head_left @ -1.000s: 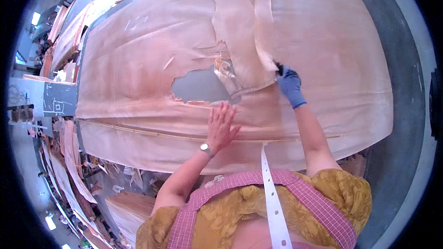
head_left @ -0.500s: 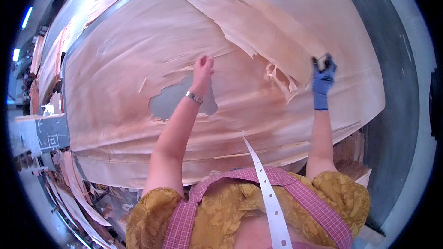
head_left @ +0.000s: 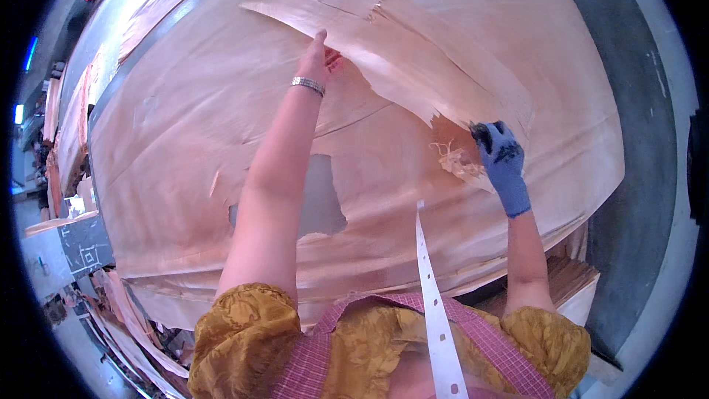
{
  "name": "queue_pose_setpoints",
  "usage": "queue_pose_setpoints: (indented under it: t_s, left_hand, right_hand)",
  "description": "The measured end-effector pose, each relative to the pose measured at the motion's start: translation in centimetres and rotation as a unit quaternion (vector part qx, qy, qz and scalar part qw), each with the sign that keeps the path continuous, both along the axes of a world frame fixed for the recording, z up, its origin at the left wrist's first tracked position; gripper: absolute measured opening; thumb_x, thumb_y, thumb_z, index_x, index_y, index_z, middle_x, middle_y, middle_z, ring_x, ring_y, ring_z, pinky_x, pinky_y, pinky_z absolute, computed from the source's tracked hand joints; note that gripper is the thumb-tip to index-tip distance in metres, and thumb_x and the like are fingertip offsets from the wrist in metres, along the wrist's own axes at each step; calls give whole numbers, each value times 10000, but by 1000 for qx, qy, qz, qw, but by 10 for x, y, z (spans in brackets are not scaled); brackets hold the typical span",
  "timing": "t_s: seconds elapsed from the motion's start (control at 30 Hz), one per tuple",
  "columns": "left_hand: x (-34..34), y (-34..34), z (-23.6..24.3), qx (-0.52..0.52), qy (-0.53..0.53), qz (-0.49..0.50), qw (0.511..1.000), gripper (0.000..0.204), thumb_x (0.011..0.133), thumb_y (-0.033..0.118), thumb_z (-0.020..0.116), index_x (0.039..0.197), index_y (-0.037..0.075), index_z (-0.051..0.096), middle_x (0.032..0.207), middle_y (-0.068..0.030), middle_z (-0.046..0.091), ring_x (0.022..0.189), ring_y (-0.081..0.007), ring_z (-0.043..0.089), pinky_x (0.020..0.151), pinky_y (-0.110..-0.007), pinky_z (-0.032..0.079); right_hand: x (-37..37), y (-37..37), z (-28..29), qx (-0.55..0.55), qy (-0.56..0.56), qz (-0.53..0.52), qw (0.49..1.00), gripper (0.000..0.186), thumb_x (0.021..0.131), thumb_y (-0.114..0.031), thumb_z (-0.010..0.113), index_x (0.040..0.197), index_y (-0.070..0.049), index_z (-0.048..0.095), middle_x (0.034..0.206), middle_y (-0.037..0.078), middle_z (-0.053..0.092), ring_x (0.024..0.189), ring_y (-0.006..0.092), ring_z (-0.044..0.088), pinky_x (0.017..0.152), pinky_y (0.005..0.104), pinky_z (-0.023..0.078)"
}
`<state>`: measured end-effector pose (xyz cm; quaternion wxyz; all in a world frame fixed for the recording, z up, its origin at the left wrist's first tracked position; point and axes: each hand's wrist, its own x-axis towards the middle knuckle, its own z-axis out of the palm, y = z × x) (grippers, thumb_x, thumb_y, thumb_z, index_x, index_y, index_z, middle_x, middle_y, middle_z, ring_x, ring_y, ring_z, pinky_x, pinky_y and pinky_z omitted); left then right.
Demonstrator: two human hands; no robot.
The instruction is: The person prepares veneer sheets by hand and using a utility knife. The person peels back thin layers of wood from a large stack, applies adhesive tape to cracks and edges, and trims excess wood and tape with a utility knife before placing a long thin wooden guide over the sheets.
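Observation:
A wide, torn strip of pale veneer (head_left: pixel 406 44) lies diagonally over a large wrinkled veneer sheet (head_left: pixel 170 140). My bare left hand (head_left: pixel 320 59), with a metal watch at the wrist, is curled at the strip's near edge, its fingertips partly hidden. My right hand (head_left: pixel 499 155), in a blue, dark-stained glove, is closed on the strip's lower right end. Beside it is a crumpled, shredded patch (head_left: pixel 461 165). A ragged hole showing grey (head_left: pixel 321 196) lies partly behind my left forearm.
Torn veneer scraps and stacks (head_left: pixel 129 303) line the left side, around a grey beam (head_left: pixel 81 244). A stack of brown sheets (head_left: pixel 561 284) sits under the right front edge. A grey band (head_left: pixel 628 66) borders the right. A white perforated strip (head_left: pixel 436 310) hangs before my chest.
The veneer strip has swung from upright to diagonal. My left hand has moved forward from beside the hole to the strip's edge. My right hand has moved rightward and slightly down.

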<state>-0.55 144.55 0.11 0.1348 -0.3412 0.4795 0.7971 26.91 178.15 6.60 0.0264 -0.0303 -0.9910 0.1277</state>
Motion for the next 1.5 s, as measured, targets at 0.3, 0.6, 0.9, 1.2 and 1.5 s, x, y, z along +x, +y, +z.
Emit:
queue_pose_setpoints:
  t_s: [0.3, 0.6, 0.9, 1.2, 1.5]
  left_hand:
    - [12, -69, 6, -132, 100, -40, 985, 261, 808, 195, 787, 899, 52, 590, 760, -53, 627, 548, -168, 554, 442, -297, 393]
    - [194, -236, 63, -182, 79, 84, 976, 274, 834, 213, 767, 984, 48, 609, 856, -72, 681, 635, -198, 675, 407, -252, 439]
    - [355, -326, 19, -153, 69, 247, 954, 234, 857, 214, 748, 933, 50, 600, 802, -66, 662, 567, -161, 630, 400, -251, 485]
    - [386, -351, -4, -94, 42, 236, 966, 323, 835, 298, 769, 982, 74, 589, 811, -35, 643, 573, -155, 605, 410, -249, 503]
    - [399, -340, 21, -23, 96, 233, 968, 217, 898, 198, 693, 1029, 57, 593, 862, -50, 664, 670, -187, 668, 502, -288, 597]
  right_hand:
    - [-1, -11, 16, 18, 52, 70, 996, 368, 778, -112, 679, 1135, -173, 616, 1045, 67, 610, 972, 289, 602, 779, 407, 525]
    - [15, -90, 43, 1, 36, 213, 976, 401, 792, -168, 677, 1188, -188, 613, 1115, 47, 609, 1019, 261, 592, 790, 393, 537]
    - [108, -182, 32, -37, 44, 420, 906, 485, 832, -177, 640, 1309, -163, 553, 1234, 127, 563, 1046, 293, 585, 829, 409, 534]
    - [168, -247, -37, 73, -74, 421, 901, 568, 861, -273, 628, 1393, -162, 466, 1271, 162, 524, 1080, 308, 562, 825, 416, 538]
    - [111, -195, -28, -28, 55, 160, 985, 782, 789, -411, 734, 1432, -124, 395, 1244, 197, 512, 1165, 378, 494, 952, 466, 456]
